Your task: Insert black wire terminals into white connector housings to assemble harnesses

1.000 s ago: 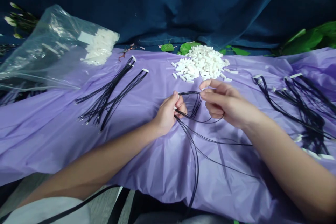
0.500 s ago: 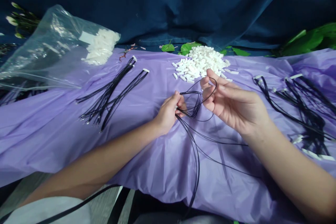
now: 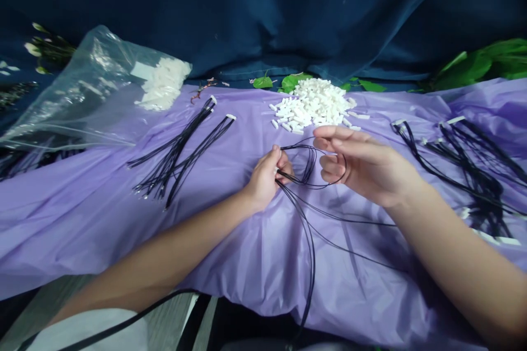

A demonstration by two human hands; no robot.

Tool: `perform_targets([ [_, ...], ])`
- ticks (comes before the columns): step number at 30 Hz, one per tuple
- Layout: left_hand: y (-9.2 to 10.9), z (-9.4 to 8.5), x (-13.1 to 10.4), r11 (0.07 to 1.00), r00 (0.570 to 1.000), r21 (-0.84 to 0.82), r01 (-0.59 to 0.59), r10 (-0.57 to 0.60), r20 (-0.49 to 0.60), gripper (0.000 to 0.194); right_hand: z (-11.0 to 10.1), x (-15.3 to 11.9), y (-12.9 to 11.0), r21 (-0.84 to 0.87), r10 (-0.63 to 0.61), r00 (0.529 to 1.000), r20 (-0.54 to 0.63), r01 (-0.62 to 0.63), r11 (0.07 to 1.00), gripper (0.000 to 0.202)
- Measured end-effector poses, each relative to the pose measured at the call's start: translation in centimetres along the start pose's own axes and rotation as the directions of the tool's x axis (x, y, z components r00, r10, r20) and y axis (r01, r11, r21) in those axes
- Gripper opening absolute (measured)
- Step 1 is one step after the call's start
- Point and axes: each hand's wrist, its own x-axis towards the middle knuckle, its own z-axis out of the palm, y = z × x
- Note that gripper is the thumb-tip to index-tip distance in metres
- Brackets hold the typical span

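My left hand (image 3: 269, 175) is closed around a white connector (image 3: 277, 173) with thin black wires (image 3: 309, 263) fanning out of it. Some wires loop back toward the fingers; others trail right and down over the purple sheet. Just right of it, my right hand (image 3: 358, 162) has its fingers curled around one looped wire (image 3: 345, 167), thumb near the index finger. Beyond the hands lies a pile of small white connectors (image 3: 319, 101).
Finished-looking black wire bundles (image 3: 181, 148) lie at left, more tangled bundles (image 3: 477, 170) at right on the purple sheet (image 3: 230, 241). A clear bag (image 3: 102, 60) with white pieces sits back left. Green leaves (image 3: 486, 63) and a dark blue cloth (image 3: 263, 11) are behind.
My right hand has shifted slightly, its fingers lower and more level, and the wire loop at them has dropped. My left hand keeps its hold. The view has shifted slightly.
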Motion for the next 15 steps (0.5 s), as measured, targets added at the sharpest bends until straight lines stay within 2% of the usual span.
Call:
perform_targets([
  [2,0.2,0.0,0.1,0.999,1.000,-0.034,0.001,-0.001,-0.008,0.046,-0.7,0.0,0.3,0.131,0.084,0.996,0.020,-0.086,0.988,0.028],
  [5,0.5,0.2,0.0,0.995,0.999,-0.096,0.029,-0.031,-0.019,0.045,-1.8,-0.1,1.9,0.090,0.104,0.995,0.004,-0.104,0.990,0.030],
  [8,0.7,0.6,-0.2,0.987,0.997,-0.148,0.067,-0.070,-0.015,0.045,-2.4,-0.3,4.6,-0.125,-0.005,1.000,-0.024,0.002,0.992,0.037],
  [10,0.7,0.8,-0.4,0.983,0.996,-0.164,0.086,-0.088,-0.003,0.045,-2.4,-0.4,6.4,-0.229,-0.091,0.996,0.002,0.089,0.969,0.038],
  [12,0.5,0.9,-0.6,0.982,0.995,-0.161,0.099,-0.098,0.013,0.045,-2.3,-0.4,7.6,-0.265,-0.132,0.991,-0.004,0.127,0.956,0.038],
  [15,0.4,0.9,-0.8,0.983,0.994,-0.150,0.105,-0.103,0.018,0.045,-2.2,-0.5,7.9,-0.225,-0.149,0.989,-0.016,0.142,0.964,0.041],
])
